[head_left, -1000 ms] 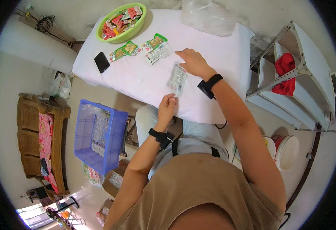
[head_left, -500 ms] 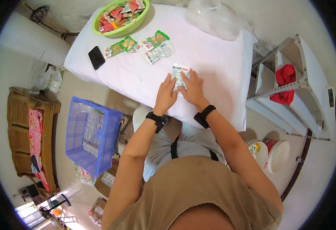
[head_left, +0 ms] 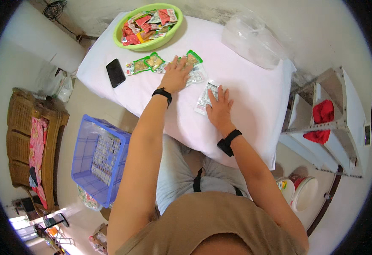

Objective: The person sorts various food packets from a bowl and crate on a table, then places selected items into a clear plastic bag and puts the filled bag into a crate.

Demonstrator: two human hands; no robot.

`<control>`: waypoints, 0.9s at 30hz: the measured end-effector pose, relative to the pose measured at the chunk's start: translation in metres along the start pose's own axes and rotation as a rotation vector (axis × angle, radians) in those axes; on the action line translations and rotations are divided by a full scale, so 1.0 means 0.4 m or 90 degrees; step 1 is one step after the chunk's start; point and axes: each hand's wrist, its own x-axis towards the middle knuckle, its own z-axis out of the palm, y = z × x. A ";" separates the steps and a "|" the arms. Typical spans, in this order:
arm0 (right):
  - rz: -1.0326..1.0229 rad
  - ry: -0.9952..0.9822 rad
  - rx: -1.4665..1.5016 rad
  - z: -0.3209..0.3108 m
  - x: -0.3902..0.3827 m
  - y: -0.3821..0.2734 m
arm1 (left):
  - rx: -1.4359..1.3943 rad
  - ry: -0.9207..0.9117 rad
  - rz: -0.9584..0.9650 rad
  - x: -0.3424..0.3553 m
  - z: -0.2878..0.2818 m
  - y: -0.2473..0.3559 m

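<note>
My left hand point(head_left: 175, 76), fingers extended, reaches over green-edged snack packets point(head_left: 154, 61) and a white-backed packet point(head_left: 198, 73) in the middle of the white-covered table point(head_left: 258, 102), hiding part of them. My right hand point(head_left: 220, 108) lies open, fingers spread, on and beside a separate white printed packet point(head_left: 202, 104) nearer me. A green basin point(head_left: 175, 29) full of mixed red, yellow and white packets stands at the back left. A black phone point(head_left: 115, 73) lies left of the packets.
A clear plastic bag point(head_left: 256, 40) sits at the table's back right. A metal shelf point(head_left: 349, 127) with red cloth point(head_left: 324, 112) stands right. Below left are a blue crate point(head_left: 79, 157) and wooden bench point(head_left: 18, 148); white buckets point(head_left: 305, 191) stand below right.
My left hand has moved from the near packet up and forward onto the group behind it. My right hand has shifted slightly toward me and stays on the near packet.
</note>
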 end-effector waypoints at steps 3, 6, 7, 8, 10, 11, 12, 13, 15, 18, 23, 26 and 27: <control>0.011 -0.003 0.009 -0.001 0.048 -0.014 | -0.141 -0.060 -0.030 0.002 0.019 -0.017; -0.017 -0.005 0.014 0.014 0.114 -0.011 | -0.068 -0.012 -0.053 -0.015 0.021 0.020; -0.048 -0.009 0.025 0.017 0.140 -0.010 | -0.043 0.015 -0.079 -0.026 0.025 0.035; -0.045 -0.009 0.025 0.018 0.163 -0.009 | -0.049 0.061 -0.105 -0.041 0.027 0.050; -0.133 -0.062 0.063 0.019 0.212 0.001 | -0.057 0.027 -0.167 -0.060 0.009 0.082; -0.125 -0.060 0.060 0.017 0.228 0.013 | -0.064 -0.006 -0.229 -0.065 -0.002 0.103; -0.183 -0.074 0.066 0.013 0.244 0.020 | -0.054 0.027 -0.241 -0.080 -0.009 0.116; -0.235 -0.088 0.071 0.009 0.255 0.036 | -0.057 0.027 -0.233 -0.080 -0.022 0.130; -0.234 -0.101 0.051 0.004 0.264 0.059 | -0.050 0.030 -0.237 -0.074 -0.048 0.150; -0.264 -0.097 0.030 0.003 0.264 0.057 | -0.007 0.042 -0.234 -0.105 -0.038 0.125; -0.230 -0.045 0.071 0.002 0.284 0.031 | -0.068 -0.028 -0.281 -0.111 0.032 0.054; -0.217 0.017 0.107 -0.022 0.268 0.041 | -0.046 -0.026 -0.303 -0.094 0.035 0.067; -0.218 0.073 0.131 -0.027 0.267 0.046 | -0.042 -0.022 -0.298 -0.099 0.031 0.077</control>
